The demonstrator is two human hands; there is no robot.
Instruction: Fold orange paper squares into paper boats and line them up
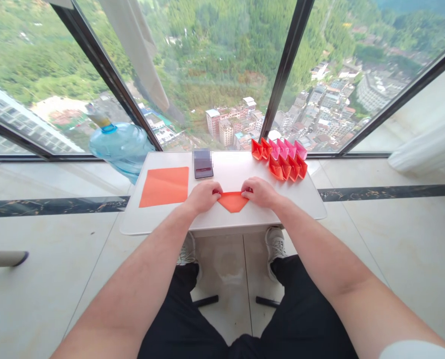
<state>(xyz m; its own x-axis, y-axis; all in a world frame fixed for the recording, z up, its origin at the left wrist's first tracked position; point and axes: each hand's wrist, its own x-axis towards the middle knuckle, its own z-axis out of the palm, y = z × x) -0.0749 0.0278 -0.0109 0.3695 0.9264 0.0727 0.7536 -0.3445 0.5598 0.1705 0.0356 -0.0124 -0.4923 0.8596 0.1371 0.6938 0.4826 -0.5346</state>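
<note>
An orange piece of folded paper (233, 202) lies near the front edge of the white table, its lower end narrowing to a blunt point. My left hand (205, 196) pinches its upper left corner between thumb and fingers. At the upper right corner, my right hand (260, 192) is closed on the same paper. Both hands rest low over the tabletop, and the fingers partly cover the corners. To the left lies a flat orange sheet of paper (164, 186).
Several folded red and pink paper pieces (287, 169) stand in rows at the table's (237, 169) back right. A phone (203, 169) lies at the back edge. Behind the left side stands a large blue water bottle (121, 147), before tall windows.
</note>
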